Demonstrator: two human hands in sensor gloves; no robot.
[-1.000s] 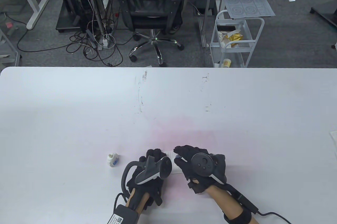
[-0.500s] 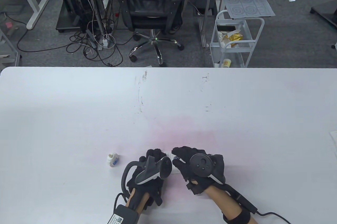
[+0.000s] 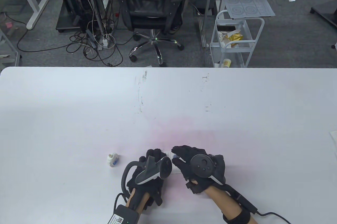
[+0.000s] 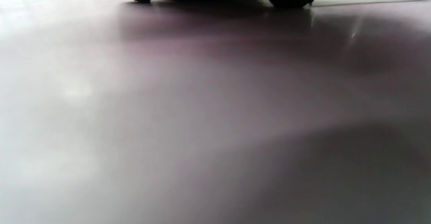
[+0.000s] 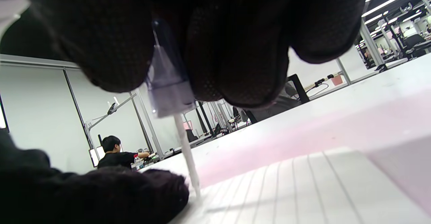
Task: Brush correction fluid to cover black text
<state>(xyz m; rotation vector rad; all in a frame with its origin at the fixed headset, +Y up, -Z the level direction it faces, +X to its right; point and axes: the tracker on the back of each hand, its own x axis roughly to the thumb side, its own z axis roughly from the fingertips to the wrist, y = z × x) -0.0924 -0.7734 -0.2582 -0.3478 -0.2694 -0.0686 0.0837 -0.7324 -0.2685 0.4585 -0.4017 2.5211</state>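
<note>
A small white lined paper (image 3: pixel 174 169) lies on the table near the front edge, mostly covered by both hands; it also shows in the right wrist view (image 5: pixel 303 187). My left hand (image 3: pixel 152 163) rests flat on the paper's left part. My right hand (image 3: pixel 184 159) pinches the cap brush (image 5: pixel 168 82) of the correction fluid, and its thin white brush stem (image 5: pixel 187 156) touches the paper beside my left fingers (image 5: pixel 101 193). The open white correction fluid bottle (image 3: pixel 112 159) stands to the left of my left hand. The black text is hidden.
The white table (image 3: pixel 168 102) carries scuff marks at its middle and a faint pink patch behind the hands. A paper edge (image 3: pixel 333 139) shows at the table's right edge. An office chair (image 3: pixel 151 5) and a white cart (image 3: pixel 235 39) stand beyond the table.
My right hand has shifted slightly left over the paper with the brush. My left hand and the bottle have not moved.
</note>
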